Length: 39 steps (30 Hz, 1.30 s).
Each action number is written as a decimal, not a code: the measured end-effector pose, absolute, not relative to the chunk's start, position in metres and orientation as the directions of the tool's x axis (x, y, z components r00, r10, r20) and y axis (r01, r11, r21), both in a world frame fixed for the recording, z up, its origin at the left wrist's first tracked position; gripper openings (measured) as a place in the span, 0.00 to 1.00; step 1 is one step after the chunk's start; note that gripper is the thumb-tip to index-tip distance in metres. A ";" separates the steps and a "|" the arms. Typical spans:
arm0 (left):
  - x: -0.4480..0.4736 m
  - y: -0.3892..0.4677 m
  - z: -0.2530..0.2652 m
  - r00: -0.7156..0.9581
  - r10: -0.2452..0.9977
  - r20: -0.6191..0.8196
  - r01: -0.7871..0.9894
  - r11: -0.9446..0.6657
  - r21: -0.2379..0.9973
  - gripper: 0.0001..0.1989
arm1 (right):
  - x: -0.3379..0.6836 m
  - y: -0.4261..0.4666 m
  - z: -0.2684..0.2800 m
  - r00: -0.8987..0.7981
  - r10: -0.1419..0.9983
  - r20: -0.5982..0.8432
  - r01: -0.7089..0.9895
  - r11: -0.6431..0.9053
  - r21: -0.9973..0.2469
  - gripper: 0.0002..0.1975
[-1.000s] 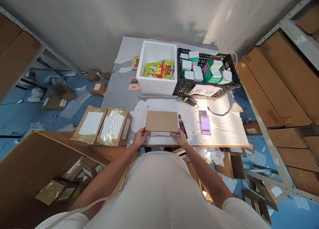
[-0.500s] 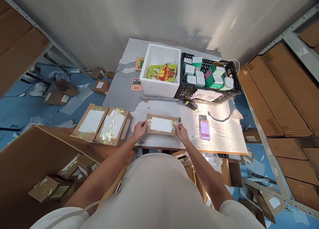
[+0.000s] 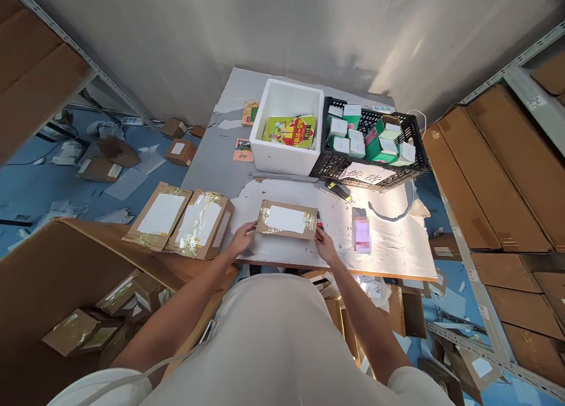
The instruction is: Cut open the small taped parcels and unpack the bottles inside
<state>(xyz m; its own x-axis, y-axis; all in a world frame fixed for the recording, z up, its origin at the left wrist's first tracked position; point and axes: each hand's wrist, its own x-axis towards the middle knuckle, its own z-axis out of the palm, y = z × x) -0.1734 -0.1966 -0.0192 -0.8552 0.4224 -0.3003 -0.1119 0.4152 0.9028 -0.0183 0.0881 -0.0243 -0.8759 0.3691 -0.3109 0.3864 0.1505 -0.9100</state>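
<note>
A small cardboard box [image 3: 286, 219] with a white label on top and clear tape over its ends is held level over the table's front part. My left hand [image 3: 243, 239] pinches its left end near the lower corner. At the opposite end, the fingers of my right hand [image 3: 325, 245] grip the near right corner, partly hidden beneath the box. A dark and red object [image 3: 319, 220] shows just past that end; its kind is unclear. To the left stand two taped cardboard boxes with white labels, one nearer [image 3: 202, 224] and one farther out [image 3: 159, 216].
Behind are a white foam box [image 3: 285, 159] with booklets and a black crate [image 3: 375, 173] of small cartons. A yellow-black box cutter [image 3: 338, 190] and a phone with a blurred screen [image 3: 361, 234] lie right. A large open carton [image 3: 88, 259] stands left; loaded shelves [image 3: 489, 170] flank the right.
The box has shifted slightly left and up in the view. Both hands have slid lower along its ends, the left hand now at the lower corner.
</note>
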 end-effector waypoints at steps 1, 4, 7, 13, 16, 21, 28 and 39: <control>-0.172 -0.197 -0.021 -0.843 0.441 -0.308 -0.116 0.410 0.905 0.27 | -0.018 0.087 -0.028 -0.876 0.351 -0.330 0.395 0.131 -0.909 0.29; -0.169 -0.192 -0.026 -0.809 0.484 -0.334 -0.129 0.407 0.904 0.29 | -0.020 0.082 -0.034 -0.877 0.322 -0.356 0.410 0.116 -0.905 0.34; -0.169 -0.189 -0.024 -0.805 0.489 -0.336 -0.117 0.425 0.898 0.29 | -0.025 0.077 -0.034 -0.891 0.330 -0.313 0.379 0.160 -0.911 0.28; -0.173 -0.196 -0.004 -0.832 0.470 -0.294 0.003 0.534 0.845 0.28 | -0.026 0.082 -0.015 -0.889 0.354 -0.291 0.402 0.296 -0.866 0.14; -0.178 -0.191 0.003 -0.866 0.422 -0.267 0.065 0.625 0.778 0.26 | -0.029 0.083 -0.008 -0.866 0.401 -0.298 0.451 0.373 -0.811 0.15; -0.194 -0.174 0.005 -0.877 0.390 -0.282 0.083 0.699 0.710 0.24 | -0.042 0.079 -0.008 -0.845 0.432 -0.315 0.503 0.442 -0.743 0.21; -0.202 -0.172 0.000 -0.858 0.397 -0.327 0.076 0.726 0.683 0.19 | -0.051 0.081 -0.009 -0.869 0.389 -0.307 0.470 0.454 -0.757 0.19; -0.163 -0.206 -0.024 -0.826 0.440 -0.352 -0.028 0.592 0.806 0.27 | -0.008 0.070 -0.034 -0.819 0.481 -0.314 0.461 0.227 -0.858 0.28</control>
<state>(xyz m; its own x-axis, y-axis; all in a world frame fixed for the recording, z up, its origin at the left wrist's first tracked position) -0.1629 -0.2064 -0.0239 -0.8262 0.4401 -0.3516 -0.0275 0.5919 0.8055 -0.0080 0.0700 -0.0341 -0.8189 0.4808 -0.3135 0.4614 0.2265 -0.8578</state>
